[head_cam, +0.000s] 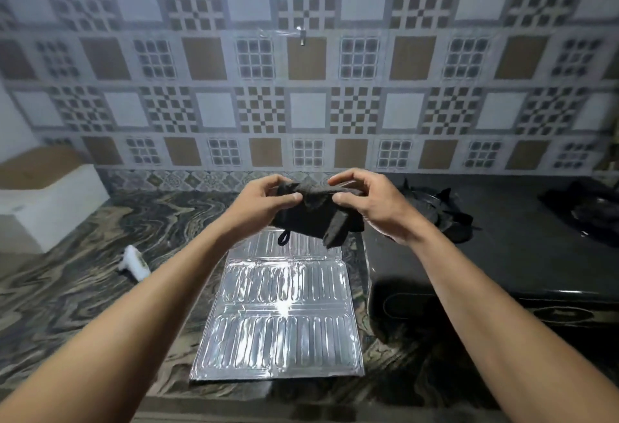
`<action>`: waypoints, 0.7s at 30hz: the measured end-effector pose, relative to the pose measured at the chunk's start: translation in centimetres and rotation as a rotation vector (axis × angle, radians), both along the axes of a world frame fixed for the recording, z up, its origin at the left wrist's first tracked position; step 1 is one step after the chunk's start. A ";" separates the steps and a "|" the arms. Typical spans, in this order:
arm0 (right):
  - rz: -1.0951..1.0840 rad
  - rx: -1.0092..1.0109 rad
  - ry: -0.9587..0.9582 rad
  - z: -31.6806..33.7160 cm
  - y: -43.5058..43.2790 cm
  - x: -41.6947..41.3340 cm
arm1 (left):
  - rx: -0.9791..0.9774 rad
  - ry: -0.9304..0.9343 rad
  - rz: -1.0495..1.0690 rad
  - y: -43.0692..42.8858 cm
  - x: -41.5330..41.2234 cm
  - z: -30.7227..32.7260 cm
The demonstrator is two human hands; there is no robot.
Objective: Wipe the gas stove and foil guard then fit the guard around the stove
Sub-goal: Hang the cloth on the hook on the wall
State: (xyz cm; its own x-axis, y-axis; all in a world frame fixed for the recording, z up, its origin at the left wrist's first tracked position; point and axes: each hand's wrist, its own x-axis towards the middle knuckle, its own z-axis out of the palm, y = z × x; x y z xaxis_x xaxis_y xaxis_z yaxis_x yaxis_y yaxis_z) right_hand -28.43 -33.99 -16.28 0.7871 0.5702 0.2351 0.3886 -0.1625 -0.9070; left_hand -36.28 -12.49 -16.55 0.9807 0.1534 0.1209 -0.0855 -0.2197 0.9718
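Now I pinch the cloth (315,208) with both hands, left (264,201) and right (371,203), bunching it to wipe; the guard (281,319) lies folded flat beside the stove (495,255).

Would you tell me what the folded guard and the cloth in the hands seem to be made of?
Foil guard: likely thin aluminium, shiny, with embossed ribs and glare. Cloth: soft dark grey fabric, matte and limp, possibly microfibre, with a hanging loop.

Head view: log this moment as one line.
left hand + right hand: gripping dark grey cloth | folded silver foil guard: flat on counter | black gas stove: right
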 end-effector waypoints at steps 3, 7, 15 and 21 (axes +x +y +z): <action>-0.039 0.030 -0.063 2.0 1.3 1.4 | 0.056 -0.038 0.039 1.1 2.3 2.3; -0.025 -0.184 -0.232 4.0 3.1 3.5 | 0.132 -0.136 0.132 3.0 6.0 5.2; -0.138 -0.029 -0.329 8.2 6.8 11.4 | 0.202 -0.188 0.061 6.0 13.1 9.2; -0.083 0.125 -0.316 11.9 8.3 17.6 | 0.159 -0.275 -0.015 8.0 18.7 12.1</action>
